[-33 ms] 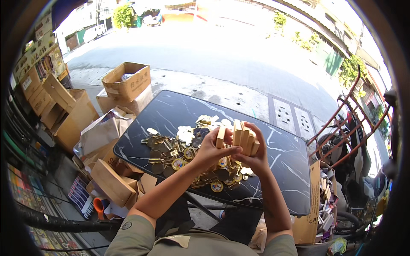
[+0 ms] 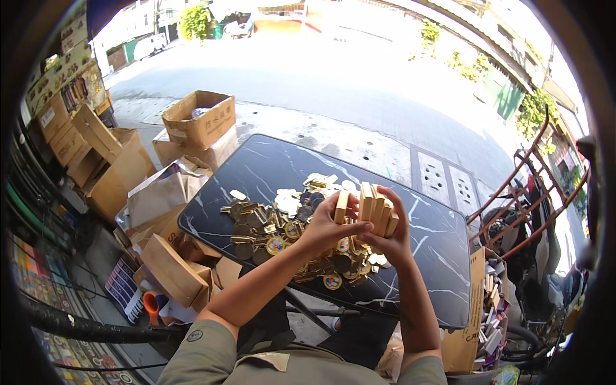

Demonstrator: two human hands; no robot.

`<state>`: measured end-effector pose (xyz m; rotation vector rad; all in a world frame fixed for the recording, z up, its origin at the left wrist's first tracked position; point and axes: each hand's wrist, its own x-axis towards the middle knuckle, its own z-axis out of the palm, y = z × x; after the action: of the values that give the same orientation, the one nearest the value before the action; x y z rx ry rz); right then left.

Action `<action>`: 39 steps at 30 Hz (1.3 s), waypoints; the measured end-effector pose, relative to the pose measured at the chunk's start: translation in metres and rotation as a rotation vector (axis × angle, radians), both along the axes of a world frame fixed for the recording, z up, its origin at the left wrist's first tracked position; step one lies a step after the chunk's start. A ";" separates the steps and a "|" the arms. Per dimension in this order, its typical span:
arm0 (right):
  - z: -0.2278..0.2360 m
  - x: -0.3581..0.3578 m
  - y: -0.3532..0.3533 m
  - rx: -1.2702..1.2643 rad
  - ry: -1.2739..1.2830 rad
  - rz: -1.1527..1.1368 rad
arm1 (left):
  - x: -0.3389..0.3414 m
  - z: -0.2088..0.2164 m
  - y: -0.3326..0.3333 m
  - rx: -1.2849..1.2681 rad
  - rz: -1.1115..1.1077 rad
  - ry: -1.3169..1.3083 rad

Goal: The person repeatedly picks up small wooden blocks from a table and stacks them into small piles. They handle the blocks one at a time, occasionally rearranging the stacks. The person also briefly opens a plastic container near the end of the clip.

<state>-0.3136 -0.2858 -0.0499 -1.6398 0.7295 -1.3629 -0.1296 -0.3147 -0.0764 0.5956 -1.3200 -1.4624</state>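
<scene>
Over the black marble-patterned table (image 2: 436,269), both of my hands are raised close together. My left hand (image 2: 323,226) is closed on one flat, pale tan rectangular piece (image 2: 342,207). Several similar flat pieces (image 2: 374,210) stand side by side in my right hand (image 2: 396,242), its fingers wrapped behind them; the left thumb reaches across near their lower edge. Whether these are wooden blocks or thin boxes I cannot tell. Beneath the hands lies a loose pile of gold and dark metal parts (image 2: 256,223), with round discs (image 2: 276,246) bearing coloured pictures among them.
An open cardboard box (image 2: 204,125) stands past the table's far left corner. More cartons (image 2: 173,273) and paper crowd the left side. At the right, a carton (image 2: 476,301) is filled with small boxes, beside a red metal frame (image 2: 526,192). Paved road lies beyond.
The whole view has shifted slightly, so the scene sits a little further right. My hands keep the same hold on the flat pieces.
</scene>
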 end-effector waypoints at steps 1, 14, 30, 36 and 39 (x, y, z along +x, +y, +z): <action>-0.001 0.002 -0.002 0.021 -0.004 -0.021 | 0.001 0.000 -0.001 0.028 -0.041 0.038; -0.003 0.009 0.003 0.008 0.040 -0.054 | 0.009 0.003 -0.005 -0.010 -0.114 0.025; -0.008 0.011 0.002 -0.116 0.055 -0.132 | 0.009 -0.007 -0.006 -0.067 0.049 -0.057; -0.006 0.006 -0.006 -0.075 -0.022 -0.193 | 0.019 0.011 -0.007 -0.046 0.094 -0.048; -0.005 0.005 -0.005 -0.025 -0.037 -0.218 | 0.017 0.020 -0.008 -0.116 0.162 -0.012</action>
<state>-0.3090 -0.2911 -0.0547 -1.5858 0.8929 -1.5566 -0.1125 -0.3228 -0.0565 0.6209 -1.3249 -1.2439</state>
